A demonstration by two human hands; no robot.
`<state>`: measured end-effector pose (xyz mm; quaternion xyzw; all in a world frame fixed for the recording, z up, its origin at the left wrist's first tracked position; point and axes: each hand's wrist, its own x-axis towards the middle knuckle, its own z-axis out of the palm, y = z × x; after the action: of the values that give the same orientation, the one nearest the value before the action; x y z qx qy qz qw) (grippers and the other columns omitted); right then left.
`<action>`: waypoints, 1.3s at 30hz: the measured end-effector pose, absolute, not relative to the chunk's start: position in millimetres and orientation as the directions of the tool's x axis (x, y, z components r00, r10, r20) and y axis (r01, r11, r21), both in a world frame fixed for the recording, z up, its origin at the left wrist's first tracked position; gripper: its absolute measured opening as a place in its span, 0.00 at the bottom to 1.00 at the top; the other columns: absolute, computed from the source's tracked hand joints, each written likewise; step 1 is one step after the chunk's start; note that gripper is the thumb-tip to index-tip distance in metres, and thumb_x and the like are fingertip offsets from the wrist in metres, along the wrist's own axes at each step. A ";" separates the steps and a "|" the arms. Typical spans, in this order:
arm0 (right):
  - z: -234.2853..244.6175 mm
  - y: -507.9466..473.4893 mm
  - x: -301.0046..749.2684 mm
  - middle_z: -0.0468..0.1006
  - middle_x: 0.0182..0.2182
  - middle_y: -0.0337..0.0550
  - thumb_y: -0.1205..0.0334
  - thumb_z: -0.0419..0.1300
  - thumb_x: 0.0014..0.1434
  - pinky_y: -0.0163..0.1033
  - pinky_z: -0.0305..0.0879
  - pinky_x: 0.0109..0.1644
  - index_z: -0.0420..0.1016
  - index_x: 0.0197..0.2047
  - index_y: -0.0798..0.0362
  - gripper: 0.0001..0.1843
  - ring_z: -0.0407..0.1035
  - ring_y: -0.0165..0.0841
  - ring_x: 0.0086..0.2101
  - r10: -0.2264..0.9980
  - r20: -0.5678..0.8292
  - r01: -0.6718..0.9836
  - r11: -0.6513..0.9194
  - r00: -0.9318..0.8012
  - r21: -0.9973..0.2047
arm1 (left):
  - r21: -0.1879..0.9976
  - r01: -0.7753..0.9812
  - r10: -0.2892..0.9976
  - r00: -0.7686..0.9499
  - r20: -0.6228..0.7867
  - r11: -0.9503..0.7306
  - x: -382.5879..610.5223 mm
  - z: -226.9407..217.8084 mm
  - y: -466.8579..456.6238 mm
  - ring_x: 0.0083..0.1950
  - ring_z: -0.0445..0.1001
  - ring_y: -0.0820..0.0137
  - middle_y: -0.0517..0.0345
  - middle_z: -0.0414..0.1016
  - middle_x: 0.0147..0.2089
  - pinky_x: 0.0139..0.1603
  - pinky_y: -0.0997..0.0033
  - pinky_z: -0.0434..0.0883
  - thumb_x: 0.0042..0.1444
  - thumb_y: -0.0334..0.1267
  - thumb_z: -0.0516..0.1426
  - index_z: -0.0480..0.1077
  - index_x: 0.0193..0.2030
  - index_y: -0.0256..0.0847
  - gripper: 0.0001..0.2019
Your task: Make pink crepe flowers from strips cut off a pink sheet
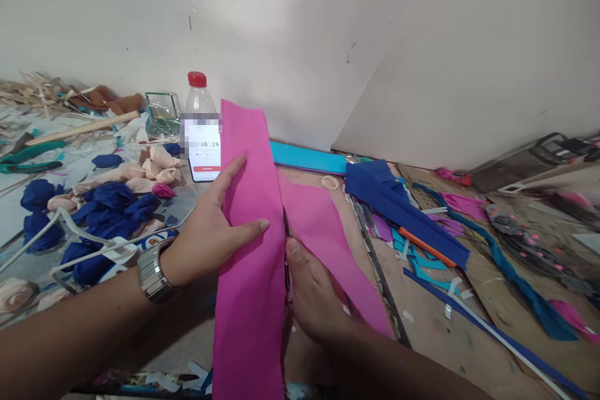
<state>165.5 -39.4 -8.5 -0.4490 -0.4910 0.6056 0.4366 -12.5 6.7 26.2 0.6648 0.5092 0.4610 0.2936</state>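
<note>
A long bright pink fabric strip runs up the middle of the view. My left hand, with a metal watch on its wrist, grips the strip by its left side. Its thumb and index finger lie over the front, and the other fingers are hidden behind. Along the strip's right edge, my right hand is closed around a pair of scissors. Their dark blades point away from me at the fabric, and the handles are mostly covered. Another piece of pink fabric spreads out to the right of the blades.
Left are blue and cream fabric flowers, a white cable and green-handled pliers. A lit phone leans against a red-capped bottle. To the right lie folded blue fabric, an orange cutter and scraps. A wall stands behind.
</note>
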 end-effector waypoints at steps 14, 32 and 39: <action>-4.1 -38.5 164.9 0.81 0.46 0.48 0.44 0.52 0.70 0.51 0.71 0.55 0.70 0.63 0.46 0.25 0.73 0.43 0.52 0.952 -0.105 -0.206 -0.168 -0.288 -0.964 | 0.872 0.367 0.944 0.063 0.324 -0.323 -12.5 27.2 5.8 0.75 0.54 0.51 0.51 0.52 0.76 0.75 0.49 0.56 0.53 0.43 0.67 0.53 0.75 0.48 0.44; -5.2 -41.7 167.2 0.63 0.15 0.30 0.31 0.54 0.62 0.30 0.46 0.18 0.66 0.31 0.52 0.30 0.55 0.24 0.14 0.921 -0.178 -0.265 -0.278 -0.348 -0.923 | 0.899 0.245 0.924 -0.026 0.381 -0.364 -16.2 36.1 4.1 0.71 0.62 0.54 0.56 0.61 0.73 0.73 0.49 0.61 0.58 0.42 0.63 0.62 0.69 0.50 0.32; -0.5 -45.7 169.2 0.63 0.16 0.31 0.32 0.54 0.62 0.30 0.49 0.19 0.66 0.32 0.53 0.29 0.56 0.24 0.15 0.897 -0.160 -0.268 -0.287 -0.412 -0.920 | 0.903 0.205 0.910 -0.098 0.402 -0.377 -19.2 41.5 7.4 0.73 0.59 0.56 0.61 0.61 0.72 0.73 0.52 0.63 0.58 0.44 0.63 0.63 0.66 0.53 0.29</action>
<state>169.2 -45.7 -0.5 -0.3592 -0.4380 0.7172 0.4059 -19.2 7.4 41.5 0.5977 0.4665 0.5755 0.3064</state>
